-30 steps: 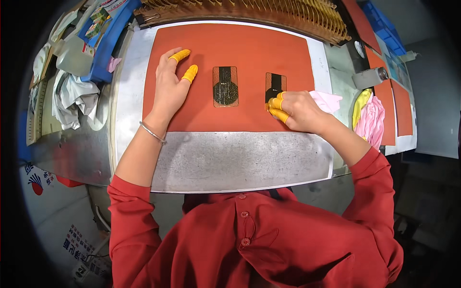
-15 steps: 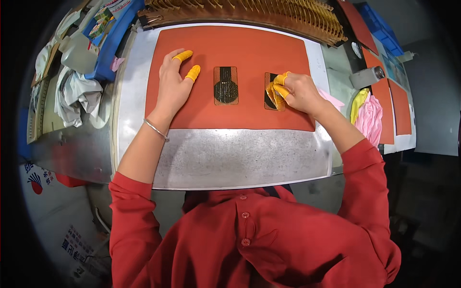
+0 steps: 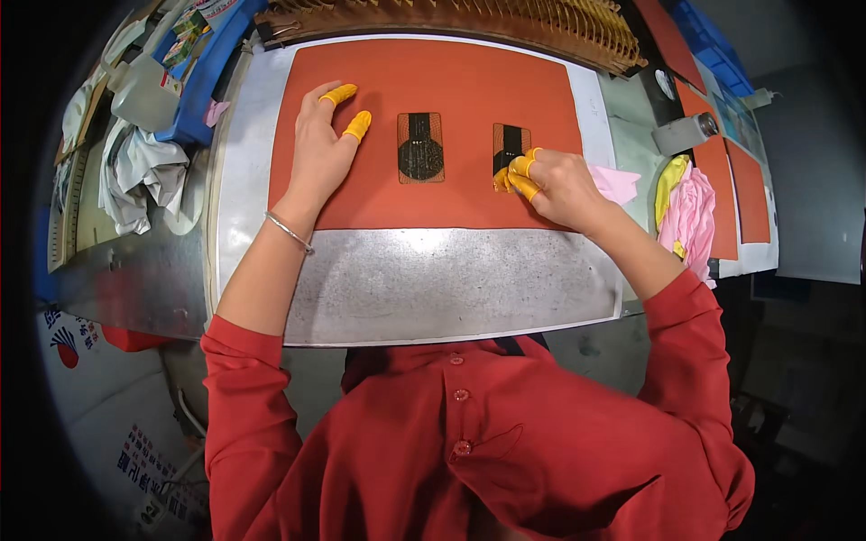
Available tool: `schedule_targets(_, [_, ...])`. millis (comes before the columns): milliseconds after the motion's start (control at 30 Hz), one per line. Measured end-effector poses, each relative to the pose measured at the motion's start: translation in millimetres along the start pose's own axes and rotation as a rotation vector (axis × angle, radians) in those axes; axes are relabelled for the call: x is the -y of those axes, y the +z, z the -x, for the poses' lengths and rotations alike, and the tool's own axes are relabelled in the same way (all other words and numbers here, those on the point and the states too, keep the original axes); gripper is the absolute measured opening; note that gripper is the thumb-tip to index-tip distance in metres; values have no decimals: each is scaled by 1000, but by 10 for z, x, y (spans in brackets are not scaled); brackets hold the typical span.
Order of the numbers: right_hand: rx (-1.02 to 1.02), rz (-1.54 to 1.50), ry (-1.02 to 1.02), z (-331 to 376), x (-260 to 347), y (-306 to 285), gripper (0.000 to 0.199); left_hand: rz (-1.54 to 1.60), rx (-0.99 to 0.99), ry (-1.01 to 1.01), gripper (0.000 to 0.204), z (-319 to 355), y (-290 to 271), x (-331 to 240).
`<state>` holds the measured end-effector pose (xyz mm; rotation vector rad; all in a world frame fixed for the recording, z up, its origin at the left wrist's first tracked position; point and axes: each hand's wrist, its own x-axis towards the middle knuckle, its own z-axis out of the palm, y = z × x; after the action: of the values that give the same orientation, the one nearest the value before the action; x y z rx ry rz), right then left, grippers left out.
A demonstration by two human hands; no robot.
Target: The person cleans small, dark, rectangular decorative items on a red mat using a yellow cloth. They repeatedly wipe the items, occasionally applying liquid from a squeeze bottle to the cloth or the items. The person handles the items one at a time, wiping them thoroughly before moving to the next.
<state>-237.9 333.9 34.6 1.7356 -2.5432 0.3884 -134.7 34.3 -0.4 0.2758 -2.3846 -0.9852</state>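
Note:
Two dark rectangular panels lie on an orange-red mat, each with a copper-coloured patterned border: the left panel [image 3: 420, 148] and the right panel [image 3: 511, 138]. My right hand [image 3: 564, 187], with yellow finger cots, is closed in a pinch over the lower part of the right panel. Between its fingertips shows a small amber piece [image 3: 500, 183], film-like, mostly hidden by the fingers. My left hand [image 3: 327, 140], two fingers in yellow cots, rests on the mat [image 3: 361, 203] left of the left panel, fingers apart and holding nothing.
A rack [image 3: 469, 27] of many amber strips spans the back. At left stand a blue bin [image 3: 212, 95], a plastic bottle [image 3: 144, 95] and white cloths [image 3: 144, 176]. To the right are a clear bottle [image 3: 683, 135] and pink cloth [image 3: 690, 212]. The metal table edge [image 3: 451, 338] is nearest me.
My right hand has shifted slightly left and lower on the right panel, uncovering more of its upper part. My left hand stays in place on the mat. The whole view has shifted slightly.

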Motion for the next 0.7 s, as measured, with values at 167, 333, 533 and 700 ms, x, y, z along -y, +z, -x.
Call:
schedule_targets(167, [-61, -44, 92, 50, 111, 45, 9, -31, 5, 0, 37, 9, -15, -4])
schedule_targets(333, [-101, -34, 131, 113, 115, 165, 9, -1, -2, 29, 35, 11, -21, 47])
schedule_targets(533, [-164, -225, 245, 434, 144, -465, 7, 91, -46, 108, 34, -40, 39, -13])
schedule_targets(700, [-303, -159, 801, 681, -641, -1634, 18, 49, 20, 16, 34, 20, -59, -14])
